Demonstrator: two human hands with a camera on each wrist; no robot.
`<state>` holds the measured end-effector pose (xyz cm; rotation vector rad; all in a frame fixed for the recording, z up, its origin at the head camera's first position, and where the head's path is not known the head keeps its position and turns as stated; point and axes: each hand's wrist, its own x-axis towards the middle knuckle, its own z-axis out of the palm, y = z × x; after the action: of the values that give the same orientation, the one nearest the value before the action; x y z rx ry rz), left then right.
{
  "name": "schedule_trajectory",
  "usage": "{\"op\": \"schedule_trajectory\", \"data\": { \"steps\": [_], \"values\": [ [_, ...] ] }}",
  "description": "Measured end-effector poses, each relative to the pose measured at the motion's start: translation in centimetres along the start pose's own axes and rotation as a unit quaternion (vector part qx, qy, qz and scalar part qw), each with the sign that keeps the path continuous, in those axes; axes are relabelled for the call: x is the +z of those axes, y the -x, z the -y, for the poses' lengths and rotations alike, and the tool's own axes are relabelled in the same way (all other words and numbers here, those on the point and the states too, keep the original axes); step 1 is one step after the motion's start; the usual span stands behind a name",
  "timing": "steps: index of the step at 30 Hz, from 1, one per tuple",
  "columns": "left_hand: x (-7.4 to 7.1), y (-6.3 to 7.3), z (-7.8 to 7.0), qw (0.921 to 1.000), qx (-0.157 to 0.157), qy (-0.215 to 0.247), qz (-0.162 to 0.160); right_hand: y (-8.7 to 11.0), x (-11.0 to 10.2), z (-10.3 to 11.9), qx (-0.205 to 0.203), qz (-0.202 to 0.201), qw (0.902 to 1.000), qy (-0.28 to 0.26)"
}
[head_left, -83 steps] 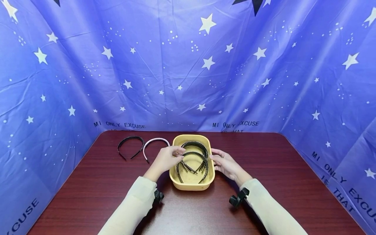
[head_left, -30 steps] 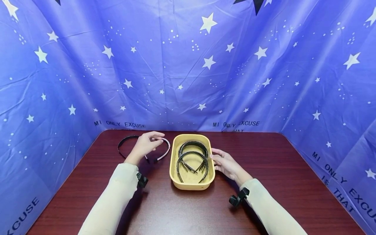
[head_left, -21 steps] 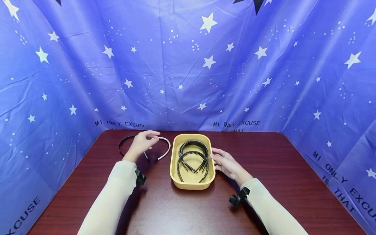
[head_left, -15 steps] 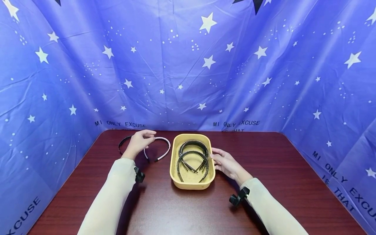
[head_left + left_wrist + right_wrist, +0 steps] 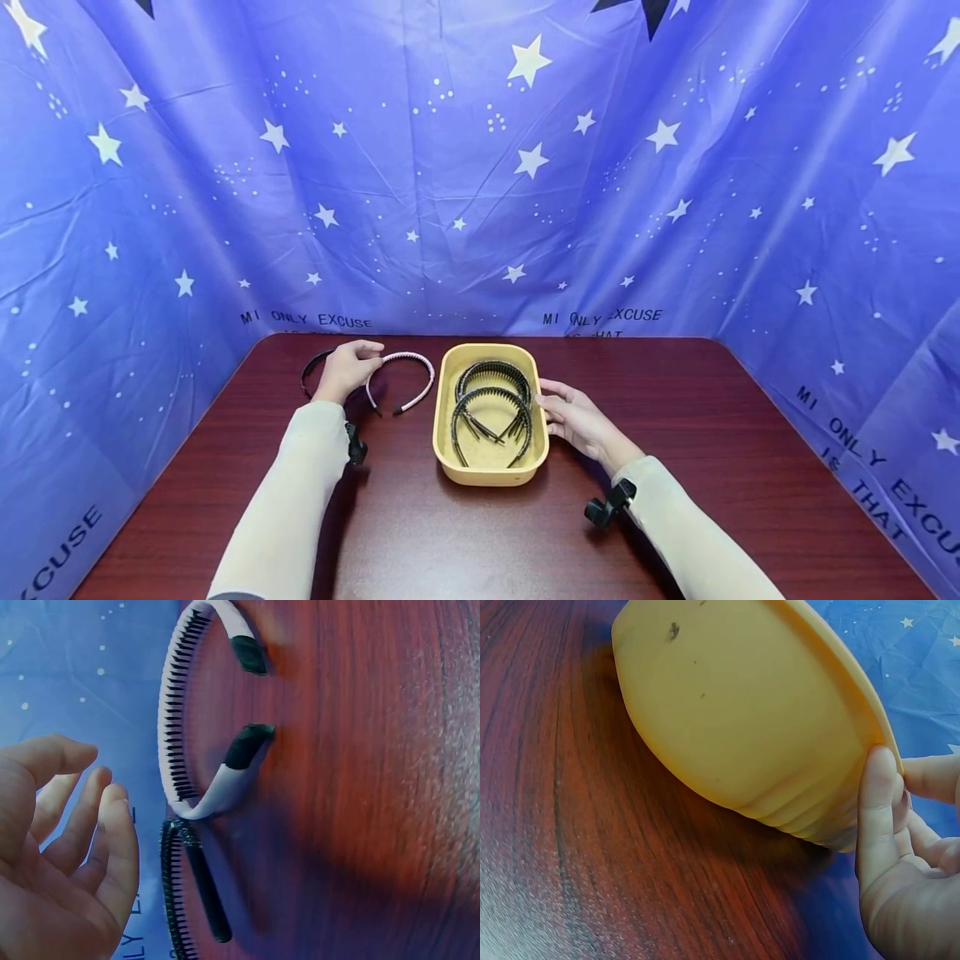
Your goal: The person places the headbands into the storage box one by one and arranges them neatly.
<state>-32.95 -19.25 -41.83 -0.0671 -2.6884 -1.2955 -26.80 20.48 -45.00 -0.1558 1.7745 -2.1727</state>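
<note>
A yellow plastic basin (image 5: 491, 477) stands mid-table with several black toothed headbands (image 5: 491, 392) lying overlapped inside. My right hand (image 5: 581, 421) grips its right side, the thumb at the rim and the fingers against the outer wall, seen in the right wrist view (image 5: 911, 870). My left hand (image 5: 347, 371) hovers over the table's far left, fingers loosely bent and holding nothing. Beside it lies a pink toothed headband (image 5: 427, 379) with dark tips. A black headband (image 5: 306, 379) is partly hidden behind the left hand; in the left wrist view the two headbands nearly touch.
The dark red wooden table (image 5: 637, 533) carries the basin and both loose headbands. A blue star-printed curtain (image 5: 480, 208) closes in the back and sides. Black wrist cameras (image 5: 611, 504) sit on both sleeves.
My left hand has left the basin area, passed over the pink headband and moved left over the black one. The right hand and the basin have stayed in place.
</note>
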Motion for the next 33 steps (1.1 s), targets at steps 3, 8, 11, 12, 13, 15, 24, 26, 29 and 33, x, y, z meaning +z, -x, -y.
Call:
{"op": "schedule_trajectory", "data": {
  "steps": [3,8,11,12,13,15,24,26,29,33],
  "values": [
    [0.3,0.1,0.1,0.9999,-0.010,-0.013,-0.001,0.0,0.1,0.0,0.002,-0.005,1.0000,0.001],
    [0.7,0.1,0.6,0.9992,-0.012,-0.037,-0.005,0.0,0.0,0.2,0.002,-0.005,1.0000,0.003],
    [0.8,0.1,0.8,0.9990,-0.012,-0.042,-0.005,0.1,0.1,0.2,0.003,-0.006,1.0000,0.001],
    [0.8,0.1,0.8,0.9990,-0.012,-0.043,-0.003,0.1,0.1,0.2,0.003,-0.006,1.0000,0.002],
    [0.9,0.1,0.8,0.9990,-0.013,-0.043,-0.002,0.1,0.1,0.2,0.004,-0.005,1.0000,0.002],
    [0.9,0.1,0.8,0.9988,-0.015,-0.046,-0.001,0.2,0.2,0.2,0.004,-0.005,1.0000,0.002],
    [1.2,0.2,1.3,0.9984,-0.015,-0.054,0.002,0.0,0.1,-0.1,0.004,-0.009,1.0000,0.001],
    [1.4,0.3,1.4,0.9983,-0.018,-0.055,0.004,-0.1,0.0,-0.2,0.004,-0.008,1.0000,-0.001],
    [1.6,0.4,1.6,0.9981,-0.022,-0.058,0.003,-0.2,0.0,-0.3,0.003,-0.008,1.0000,-0.002],
    [1.7,0.4,1.5,0.9978,-0.022,-0.062,-0.004,-0.2,0.0,-0.3,0.002,-0.009,1.0000,-0.001]
  ]
}}
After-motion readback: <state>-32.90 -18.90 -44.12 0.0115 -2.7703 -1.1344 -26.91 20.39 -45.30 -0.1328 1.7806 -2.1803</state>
